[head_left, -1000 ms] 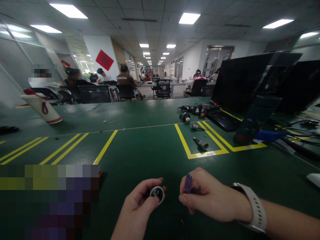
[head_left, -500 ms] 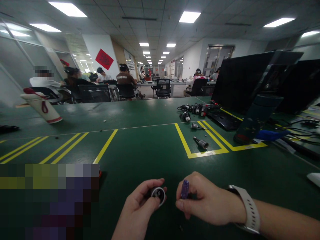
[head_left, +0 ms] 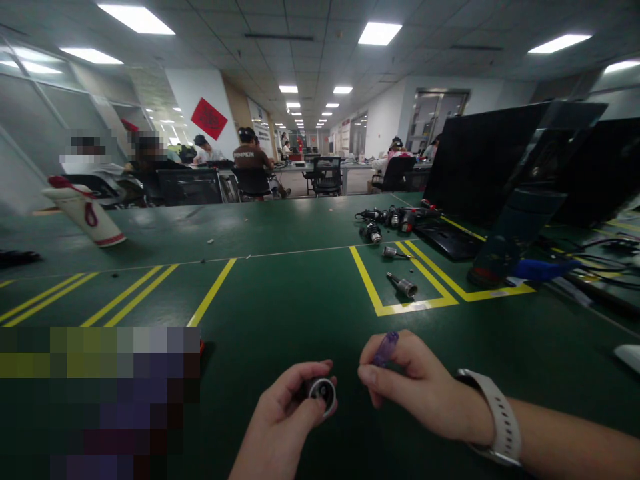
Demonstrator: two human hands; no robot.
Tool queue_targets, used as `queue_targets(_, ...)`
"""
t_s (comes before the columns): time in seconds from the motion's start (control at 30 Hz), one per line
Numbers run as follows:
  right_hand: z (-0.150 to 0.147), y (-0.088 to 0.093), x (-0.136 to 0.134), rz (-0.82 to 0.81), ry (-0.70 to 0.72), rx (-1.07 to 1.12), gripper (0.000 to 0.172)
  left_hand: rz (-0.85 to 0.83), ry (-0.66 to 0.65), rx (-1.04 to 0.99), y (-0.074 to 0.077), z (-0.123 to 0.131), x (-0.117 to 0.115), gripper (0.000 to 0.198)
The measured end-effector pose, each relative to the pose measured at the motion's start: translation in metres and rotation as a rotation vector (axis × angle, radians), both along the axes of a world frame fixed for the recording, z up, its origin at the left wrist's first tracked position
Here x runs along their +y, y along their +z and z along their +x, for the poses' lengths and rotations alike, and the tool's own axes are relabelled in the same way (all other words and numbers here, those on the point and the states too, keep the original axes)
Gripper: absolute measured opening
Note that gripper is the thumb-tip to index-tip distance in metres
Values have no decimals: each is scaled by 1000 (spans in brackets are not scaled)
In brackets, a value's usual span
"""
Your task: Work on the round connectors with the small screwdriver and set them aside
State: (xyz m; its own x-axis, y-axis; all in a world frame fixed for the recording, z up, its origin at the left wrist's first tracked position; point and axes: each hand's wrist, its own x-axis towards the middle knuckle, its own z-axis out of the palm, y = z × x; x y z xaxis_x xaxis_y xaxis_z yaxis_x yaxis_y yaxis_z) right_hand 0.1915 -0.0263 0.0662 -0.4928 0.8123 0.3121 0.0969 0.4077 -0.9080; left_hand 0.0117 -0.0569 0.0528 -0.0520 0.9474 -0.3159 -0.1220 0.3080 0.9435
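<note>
My left hand (head_left: 293, 410) is closed around a small round metal part (head_left: 323, 395), its open ring end facing up and right. To the right of it, my right hand (head_left: 407, 380) pinches a purple translucent handle (head_left: 387, 349), which tilts up and to the right; whatever lies below the fingers is hidden. The two hands are apart. Beyond them, a metal socket-like part (head_left: 403, 285) lies inside the yellow tape outline, with a smaller similar part (head_left: 394, 253) behind it.
On the green table (head_left: 280, 300), black tools (head_left: 373, 232) lie near a dark bottle (head_left: 517, 233) and a monitor (head_left: 480, 167) at right. A white cup (head_left: 90, 217) stands far left. A pixelated area covers the lower left. People sit at desks beyond.
My right hand has risen slightly, and the purple handle now leans further right. My left hand has shifted a little to the right with the metal part.
</note>
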Motion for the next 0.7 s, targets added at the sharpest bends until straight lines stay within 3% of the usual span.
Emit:
queue_targets(0.13, 3, -8, 4, -180, 4, 315, 19, 0, -35, 15, -3, 0, -1, 22)
queue_targets(0.23, 5, -13, 5, -225, 3, 433, 15, -15, -57, -4, -3, 0, -2, 25)
queue_targets(0.43, 4, -13, -1, -137, -13, 387, 13, -42, -37, -117, -2, 2, -5, 32)
queue_targets(0.7, 4, -1, -11, 123, -74, 168, 13, -67, -1, -279, 0, 2, -6, 36)
